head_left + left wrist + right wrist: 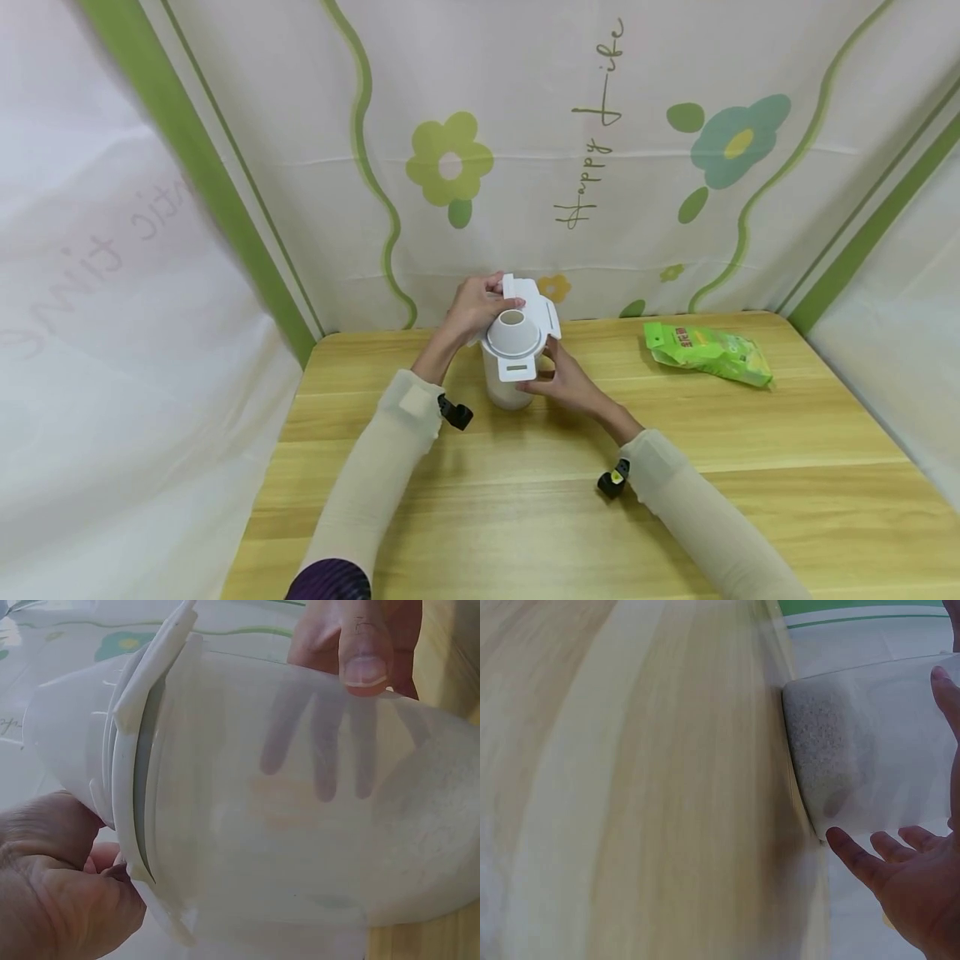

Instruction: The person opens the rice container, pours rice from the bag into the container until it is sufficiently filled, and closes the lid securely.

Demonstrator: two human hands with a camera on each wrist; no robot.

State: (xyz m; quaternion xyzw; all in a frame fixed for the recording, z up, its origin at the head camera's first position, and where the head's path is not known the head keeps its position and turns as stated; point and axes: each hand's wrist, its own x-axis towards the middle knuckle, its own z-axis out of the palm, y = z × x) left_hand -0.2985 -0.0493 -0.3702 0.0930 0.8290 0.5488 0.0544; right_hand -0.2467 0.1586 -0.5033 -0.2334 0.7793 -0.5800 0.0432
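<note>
A translucent white storage container [506, 390] stands upright near the back of the wooden table. Its white lid [534, 310] carries a cone-shaped spout [514, 334] and has side clips. Pale granules [816, 731] fill the bottom part, as the right wrist view shows. My left hand [474, 308] grips the lid at its far left edge, thumb on top and fingers below. In the left wrist view a narrow dark gap runs along the lid's edge. Fingers curved, my right hand [572, 385] holds the container's body from the right, thumb on the near side.
A green plastic packet [707, 353] lies at the back right of the wooden table [510, 517]. White printed curtains [525, 192] hang close behind the table and along both sides. Each wrist bears a small black camera mount [455, 412].
</note>
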